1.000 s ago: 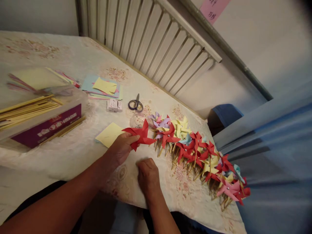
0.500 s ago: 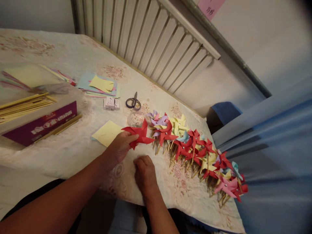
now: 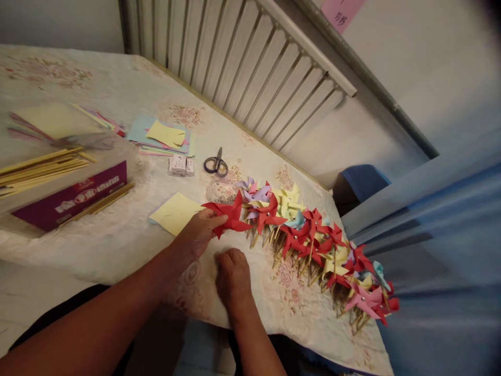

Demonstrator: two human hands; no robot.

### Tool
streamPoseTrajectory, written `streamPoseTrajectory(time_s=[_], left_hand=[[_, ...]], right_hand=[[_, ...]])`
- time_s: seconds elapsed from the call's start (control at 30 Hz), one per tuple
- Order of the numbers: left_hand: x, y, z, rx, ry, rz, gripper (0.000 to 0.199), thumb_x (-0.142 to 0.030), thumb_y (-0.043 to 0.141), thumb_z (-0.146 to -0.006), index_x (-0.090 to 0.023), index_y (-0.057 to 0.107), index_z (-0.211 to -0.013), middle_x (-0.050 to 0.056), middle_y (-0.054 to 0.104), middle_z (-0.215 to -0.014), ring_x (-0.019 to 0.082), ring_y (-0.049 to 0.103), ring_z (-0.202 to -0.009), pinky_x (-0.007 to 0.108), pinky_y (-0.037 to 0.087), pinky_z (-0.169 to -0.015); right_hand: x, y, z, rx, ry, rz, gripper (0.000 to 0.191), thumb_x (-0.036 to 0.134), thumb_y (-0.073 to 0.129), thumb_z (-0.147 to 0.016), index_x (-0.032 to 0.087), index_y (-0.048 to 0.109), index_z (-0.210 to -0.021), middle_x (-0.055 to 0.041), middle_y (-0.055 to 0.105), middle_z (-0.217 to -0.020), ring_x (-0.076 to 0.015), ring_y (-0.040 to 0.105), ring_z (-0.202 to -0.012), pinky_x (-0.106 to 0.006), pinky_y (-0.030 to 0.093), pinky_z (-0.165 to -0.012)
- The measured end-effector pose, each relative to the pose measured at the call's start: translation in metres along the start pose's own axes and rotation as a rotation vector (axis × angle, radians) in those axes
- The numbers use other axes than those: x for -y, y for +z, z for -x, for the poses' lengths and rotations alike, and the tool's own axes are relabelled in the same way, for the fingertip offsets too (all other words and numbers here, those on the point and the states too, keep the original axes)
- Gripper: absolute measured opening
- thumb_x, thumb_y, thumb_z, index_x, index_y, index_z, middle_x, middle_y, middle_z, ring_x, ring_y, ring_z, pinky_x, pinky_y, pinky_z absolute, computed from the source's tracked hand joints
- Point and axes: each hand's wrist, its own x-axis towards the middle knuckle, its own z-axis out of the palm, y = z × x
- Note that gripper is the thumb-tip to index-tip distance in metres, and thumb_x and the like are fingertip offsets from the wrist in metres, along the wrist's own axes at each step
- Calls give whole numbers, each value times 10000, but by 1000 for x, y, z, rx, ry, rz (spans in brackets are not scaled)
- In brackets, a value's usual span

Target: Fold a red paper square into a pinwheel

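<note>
Between thumb and fingers, my left hand (image 3: pixel 201 228) grips a red paper pinwheel (image 3: pixel 234 213) just above the tabletop. No stick shows on it. My right hand (image 3: pixel 234 277) rests on the floral tablecloth with its fingers curled in; anything inside them is hidden. To the right stretches a row of finished pinwheels on sticks (image 3: pixel 313 230), in red, yellow, pink, purple and blue. A yellow paper square (image 3: pixel 177 211) lies beside my left hand. Beyond the held pinwheel sits a clear round container of small pins (image 3: pixel 219 191), partly covered by it.
Dark-handled scissors (image 3: pixel 215 164) lie farther back, near small white boxes (image 3: pixel 181 165) and a stack of coloured paper (image 3: pixel 156 137). At left stands a purple-sided box (image 3: pixel 74 196) with wooden sticks (image 3: pixel 43 169). A radiator (image 3: pixel 235 62) and a blue curtain (image 3: pixel 442 261) border the table.
My left hand and the red pinwheel have shifted slightly right and toward the row. The view has moved a little; my right hand stays in place.
</note>
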Motion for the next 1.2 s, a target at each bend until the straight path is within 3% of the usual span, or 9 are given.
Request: streamPoseTrajectory(time_s=[0.63, 1.2], left_hand=[[8, 4, -4, 9, -10, -59, 185, -257, 739, -631, -151, 594, -678, -19, 596, -602, 86, 494, -543, 223, 338, -530], [13, 14, 2, -7, 44, -258, 196, -290, 704, -624, -172, 548, -635, -62, 521, -548, 83, 409, -510, 231, 272, -505]], right_hand=[[-6, -5, -3, 71, 102, 140, 185, 45, 559, -788, 190, 634, -702, -40, 590, -687, -191, 512, -685, -307, 337, -638], [4, -16, -7, 209, 243, 169, 102, 108, 585, -824, 174, 632, -762, -71, 631, -779, -216, 561, -765, -308, 391, -653]])
